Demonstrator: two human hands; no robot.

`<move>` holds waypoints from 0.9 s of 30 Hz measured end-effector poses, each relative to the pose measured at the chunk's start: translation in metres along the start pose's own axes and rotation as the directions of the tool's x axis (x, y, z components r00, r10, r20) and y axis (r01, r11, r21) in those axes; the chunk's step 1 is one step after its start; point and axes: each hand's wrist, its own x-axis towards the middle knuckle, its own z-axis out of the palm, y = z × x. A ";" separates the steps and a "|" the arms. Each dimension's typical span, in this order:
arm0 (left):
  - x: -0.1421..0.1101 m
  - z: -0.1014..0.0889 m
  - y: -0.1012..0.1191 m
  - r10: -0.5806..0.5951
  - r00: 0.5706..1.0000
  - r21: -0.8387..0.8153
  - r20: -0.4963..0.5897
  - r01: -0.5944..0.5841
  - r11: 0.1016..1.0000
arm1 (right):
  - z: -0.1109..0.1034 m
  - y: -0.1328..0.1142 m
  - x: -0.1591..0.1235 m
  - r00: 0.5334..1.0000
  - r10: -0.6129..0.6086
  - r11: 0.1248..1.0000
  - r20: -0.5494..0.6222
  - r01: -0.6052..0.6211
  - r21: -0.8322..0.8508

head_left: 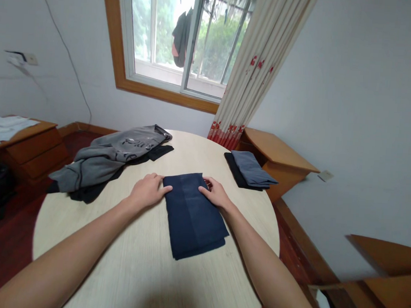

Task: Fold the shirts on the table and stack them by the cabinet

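Observation:
A dark navy folded garment (194,214) lies flat in the middle of the round table (127,270), with a crease down its length and its layers slightly offset at the near end. At its far left corner, my left hand (148,191) grips the edge, thumb on top and fingers at the rim. My right hand (217,192) pinches the far right corner in the same way, its fingers curled partly out of sight beneath the cloth. Which kind of garment it is cannot be made out.
Grey and black clothes (110,152) lie loosely piled on the table's left side. A grey folded garment (252,169) rests on a black one (237,172) at the right. Wooden cabinets (279,150), a window (185,35) and a curtain (257,59) stand beyond.

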 end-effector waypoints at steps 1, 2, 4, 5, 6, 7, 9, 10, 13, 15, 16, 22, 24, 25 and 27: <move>0.003 0.003 -0.005 -0.025 1.000 -0.003 0.000 0.025 1.000 | 0.002 -0.001 0.000 0.999 -0.023 0.998 0.022 0.022 0.052; 0.005 0.005 -0.009 -0.045 0.999 -0.021 0.002 0.045 0.999 | 0.004 -0.002 -0.001 0.998 -0.042 0.994 0.042 0.038 0.107; 0.007 0.009 -0.013 -0.069 0.997 -0.078 0.015 0.070 0.994 | 0.008 -0.006 -0.002 0.995 -0.066 0.977 0.071 0.050 0.209; 0.007 0.010 -0.014 -0.073 0.997 -0.107 0.025 0.076 0.991 | 0.010 -0.008 -0.003 0.994 -0.070 0.966 0.078 0.048 0.253; 0.008 0.010 -0.015 -0.071 0.997 -0.136 0.038 0.075 0.988 | 0.011 -0.011 -0.004 0.995 -0.069 0.955 0.078 0.043 0.295; 0.008 0.009 -0.015 -0.062 0.997 -0.165 0.054 0.071 0.984 | 0.012 -0.013 -0.004 0.995 -0.064 0.940 0.073 0.035 0.338; 0.010 0.007 -0.017 -0.041 0.993 -0.253 0.108 0.067 0.965 | 0.012 -0.017 -0.005 0.997 -0.045 0.899 0.065 0.011 0.439; 0.011 0.006 -0.018 -0.030 0.989 -0.313 0.148 0.075 0.947 | 0.012 -0.019 -0.005 0.997 -0.033 0.873 0.070 -0.005 0.488; 0.013 0.007 -0.021 0.015 0.982 -0.481 0.187 0.078 0.873 | 0.011 -0.020 -0.005 0.997 -0.005 0.812 0.080 -0.043 0.582; 0.013 0.010 -0.020 0.026 0.994 -0.572 0.110 0.042 0.820 | 0.011 -0.020 -0.005 0.998 -0.005 0.786 0.061 -0.034 0.618; 0.013 0.011 -0.019 0.026 0.997 -0.619 0.070 0.023 0.785 | 0.011 -0.020 -0.004 0.999 -0.010 0.768 0.049 -0.024 0.640; 0.005 0.002 -0.001 0.154 0.983 -0.731 -0.099 -0.177 0.659 | 0.007 -0.022 -0.006 0.984 -0.063 0.656 0.169 -0.087 0.750; 0.003 -0.004 0.003 0.184 0.973 -0.705 -0.139 -0.228 0.672 | 0.005 -0.022 -0.007 0.964 -0.075 0.651 0.253 -0.145 0.746; 0.002 -0.005 0.004 0.190 0.971 -0.694 -0.146 -0.238 0.679 | 0.004 -0.022 -0.007 0.955 -0.078 0.648 0.286 -0.169 0.742; 0.001 -0.006 0.006 0.194 0.970 -0.680 -0.150 -0.243 0.691 | 0.003 -0.023 -0.008 0.947 -0.081 0.649 0.311 -0.186 0.738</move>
